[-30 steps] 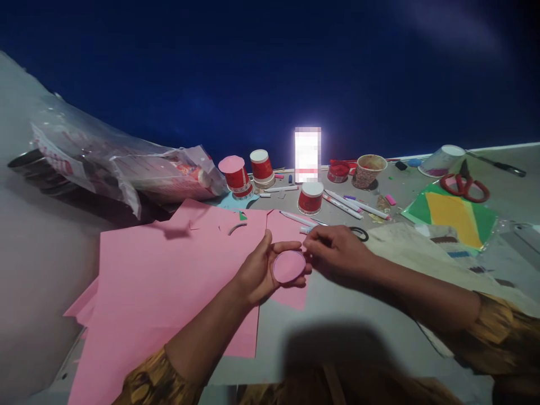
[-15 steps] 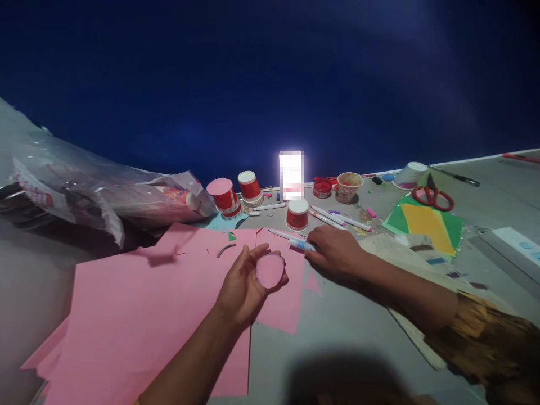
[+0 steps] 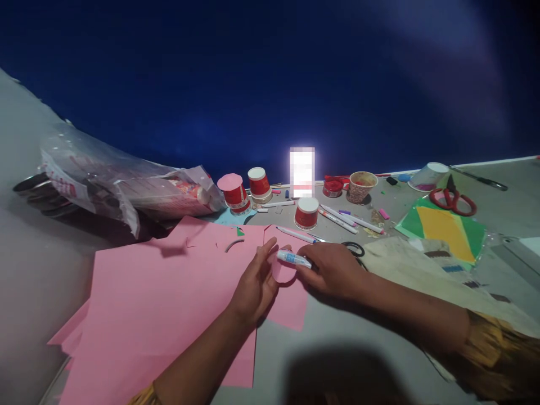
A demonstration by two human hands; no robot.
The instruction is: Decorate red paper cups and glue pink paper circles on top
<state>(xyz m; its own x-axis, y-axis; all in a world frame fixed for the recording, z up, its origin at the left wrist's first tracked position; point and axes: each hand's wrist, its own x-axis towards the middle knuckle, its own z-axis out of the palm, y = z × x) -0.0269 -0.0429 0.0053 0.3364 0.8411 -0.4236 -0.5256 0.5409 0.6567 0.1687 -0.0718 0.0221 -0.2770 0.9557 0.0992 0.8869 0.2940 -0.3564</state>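
My left hand (image 3: 253, 289) is closed around a small pink paper circle (image 3: 282, 274), its fingers behind and at the rim. Pinched in my right hand (image 3: 335, 270) is a small white glue tube (image 3: 291, 258) with a blue label. The tube lies across the upper part of the circle; I cannot tell whether its tip touches the paper. Under and left of my hands spreads a large pink paper sheet (image 3: 169, 304). Black scissor handles (image 3: 354, 249) show just behind my right hand.
Upturned red paper cups (image 3: 306, 215) stand at the back, one with a pink top (image 3: 233, 194). Markers (image 3: 340, 219) lie right of them. Red-handled scissors (image 3: 453, 201) rest on green and yellow sheets (image 3: 442, 228). A plastic bag (image 3: 160, 194) sits at left, near a bright screen (image 3: 302, 171).
My right hand has lifted the glue tube off the table and brought it left over the paper circle. My left hand still holds the circle. The view has shifted slightly.
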